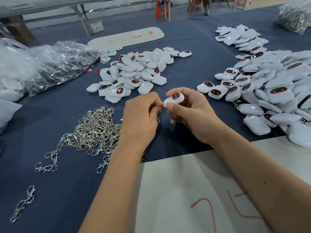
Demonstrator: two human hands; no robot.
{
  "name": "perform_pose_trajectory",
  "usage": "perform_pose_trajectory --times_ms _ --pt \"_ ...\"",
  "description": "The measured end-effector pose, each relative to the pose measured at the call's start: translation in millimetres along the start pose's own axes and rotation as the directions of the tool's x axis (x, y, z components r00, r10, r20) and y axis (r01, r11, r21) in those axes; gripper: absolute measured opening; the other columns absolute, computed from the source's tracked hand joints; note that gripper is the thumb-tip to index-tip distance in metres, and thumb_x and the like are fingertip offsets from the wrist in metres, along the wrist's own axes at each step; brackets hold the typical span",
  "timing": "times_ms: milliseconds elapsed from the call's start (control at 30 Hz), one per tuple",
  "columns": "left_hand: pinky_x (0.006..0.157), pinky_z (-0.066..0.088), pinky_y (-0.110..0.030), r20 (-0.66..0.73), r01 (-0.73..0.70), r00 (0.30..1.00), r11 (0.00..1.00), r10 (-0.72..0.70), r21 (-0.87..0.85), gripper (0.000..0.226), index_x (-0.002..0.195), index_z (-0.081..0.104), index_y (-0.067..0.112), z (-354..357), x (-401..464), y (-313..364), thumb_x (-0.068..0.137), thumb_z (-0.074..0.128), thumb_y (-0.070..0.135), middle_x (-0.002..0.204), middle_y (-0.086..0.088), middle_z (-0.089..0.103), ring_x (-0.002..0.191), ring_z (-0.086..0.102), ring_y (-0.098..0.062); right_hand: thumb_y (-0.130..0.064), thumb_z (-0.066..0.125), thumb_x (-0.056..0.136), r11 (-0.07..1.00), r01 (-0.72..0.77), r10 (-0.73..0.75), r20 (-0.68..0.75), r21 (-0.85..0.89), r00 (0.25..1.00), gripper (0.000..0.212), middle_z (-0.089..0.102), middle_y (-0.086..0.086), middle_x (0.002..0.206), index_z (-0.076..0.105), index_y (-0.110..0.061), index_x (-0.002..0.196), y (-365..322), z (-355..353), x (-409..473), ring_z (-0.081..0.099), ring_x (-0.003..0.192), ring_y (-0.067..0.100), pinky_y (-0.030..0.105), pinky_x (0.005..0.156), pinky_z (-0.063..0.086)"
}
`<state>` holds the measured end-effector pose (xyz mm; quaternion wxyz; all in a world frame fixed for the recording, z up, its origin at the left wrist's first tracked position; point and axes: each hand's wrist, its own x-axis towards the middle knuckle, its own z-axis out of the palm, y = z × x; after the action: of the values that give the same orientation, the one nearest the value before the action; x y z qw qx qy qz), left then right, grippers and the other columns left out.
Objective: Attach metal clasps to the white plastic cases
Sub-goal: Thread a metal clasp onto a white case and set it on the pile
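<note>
My right hand (188, 113) grips a white plastic case (175, 100) with a dark, red-rimmed window facing up. My left hand (143, 118) pinches a metal clasp (159, 115) right at the case's left edge; most of the clasp hangs hidden behind my fingers. A heap of loose silver clasps (96, 130) lies left of my left hand on the blue cloth. A pile of white cases (134, 73) sits beyond my hands. A larger pile of cases (272, 91), some showing clasps, spreads at the right.
Clear plastic bags (50, 64) lie at the far left. A white board with red marks (193, 190) lies under my right forearm. Another white board (126, 37) lies at the back. A bag of metal parts (294, 17) stands at the far right corner.
</note>
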<state>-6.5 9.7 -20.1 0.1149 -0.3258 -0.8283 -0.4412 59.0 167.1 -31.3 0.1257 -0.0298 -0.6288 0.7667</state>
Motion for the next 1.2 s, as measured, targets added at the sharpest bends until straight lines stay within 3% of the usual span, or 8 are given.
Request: perform_pose_trajectory --times_ms 67,167,367,500,633,833,1033,1200 --pt "0.071 0.053 -0.038 -0.02 0.014 1.0 1.0 -0.014 0.01 0.019 0.083 0.07 0.02 0.7 -1.1 2.0 0.087 0.068 0.001 0.076 0.009 0.067 0.074 0.063 -0.014 0.0 0.07 0.095 0.997 0.031 -0.032 -0.02 -0.066 0.999 0.022 0.063 0.006 0.083 0.064 -0.007 0.116 1.8 2.0 -0.2 0.056 0.066 0.016 0.031 0.063 0.056" --pt "0.071 0.055 -0.025 -0.116 0.141 0.979 0.966 -0.169 -0.218 0.018 0.085 0.071 0.021 6.7 -2.1 9.4 0.089 0.072 0.003 0.078 0.01 0.071 0.074 0.068 -0.008 -0.005 0.072 0.093 0.998 0.01 -0.01 -0.007 0.067 1.0 0.026 0.066 0.007 0.086 0.065 -0.007 0.118 -0.3 1.3 1.1 0.058 0.071 0.017 0.029 0.063 0.054" --pt "0.073 0.056 -0.027 0.07 0.398 0.883 0.662 -0.464 -0.636 0.015 0.086 0.073 0.017 12.2 -1.4 19.1 0.097 0.066 0.009 0.083 -0.005 0.075 0.08 0.068 -0.016 -0.009 0.073 0.089 0.963 -0.02 -0.002 0.082 0.27 0.997 0.037 0.067 0.011 0.089 0.063 -0.009 0.125 -4.0 -2.4 2.6 0.058 0.069 0.015 0.025 0.061 0.051" --pt "0.078 0.053 -0.034 0.061 0.392 0.861 0.582 -0.505 -0.712 0.014 0.088 0.073 0.013 9.0 -1.5 20.3 0.096 0.066 0.005 0.077 -0.006 0.073 0.077 0.064 -0.018 -0.007 0.07 0.089 0.969 -0.009 -0.015 0.096 0.245 0.995 0.036 0.069 0.011 0.088 0.062 -0.01 0.124 -2.8 0.0 3.1 0.057 0.065 0.012 0.026 0.062 0.051" --pt "0.074 0.055 -0.028 0.024 0.364 0.851 0.556 -0.525 -0.747 0.016 0.088 0.07 0.013 9.0 -1.2 22.3 0.095 0.065 0.0 0.061 0.006 0.067 0.067 0.067 -0.012 -0.005 0.07 0.09 0.981 0.002 -0.021 0.098 0.194 0.995 0.034 0.068 0.015 0.096 0.065 -0.014 0.122 -2.6 0.4 2.1 0.052 0.066 0.015 0.029 0.064 0.052" --pt "0.074 0.055 -0.029 -0.081 0.291 0.866 0.63 -0.493 -0.72 0.02 0.084 0.075 0.016 7.8 0.2 18.1 0.09 0.071 -0.003 0.07 0.0 0.072 0.068 0.068 -0.013 -0.002 0.07 0.092 0.989 0.012 -0.025 0.087 0.146 0.996 0.032 0.06 0.024 0.104 0.066 -0.016 0.121 -3.2 2.6 0.6 0.05 0.066 0.015 0.03 0.064 0.052" --pt "0.077 0.057 -0.038 -0.179 0.205 0.925 0.836 -0.336 -0.509 0.024 0.079 0.073 0.024 7.3 1.1 10.0 0.087 0.073 0.001 0.081 -0.009 0.075 0.076 0.068 -0.031 0.0 0.069 0.093 0.99 0.017 -0.027 0.068 0.138 0.997 0.031 0.068 0.021 0.104 0.065 -0.013 0.121 -2.8 2.1 -0.2 0.064 0.069 0.007 0.027 0.062 0.052" --pt "0.07 0.054 -0.03 -0.197 0.097 0.972 0.98 -0.131 -0.174 0.014 0.083 0.073 0.015 3.1 -1.1 9.9 0.086 0.072 0.001 0.074 0.01 0.068 0.07 0.064 -0.012 -0.005 0.071 0.089 0.991 0.009 -0.015 0.042 0.133 0.999 0.029 0.071 0.013 0.091 0.068 -0.015 0.116 -2.8 1.8 0.6 0.064 0.071 0.011 0.027 0.061 0.052"
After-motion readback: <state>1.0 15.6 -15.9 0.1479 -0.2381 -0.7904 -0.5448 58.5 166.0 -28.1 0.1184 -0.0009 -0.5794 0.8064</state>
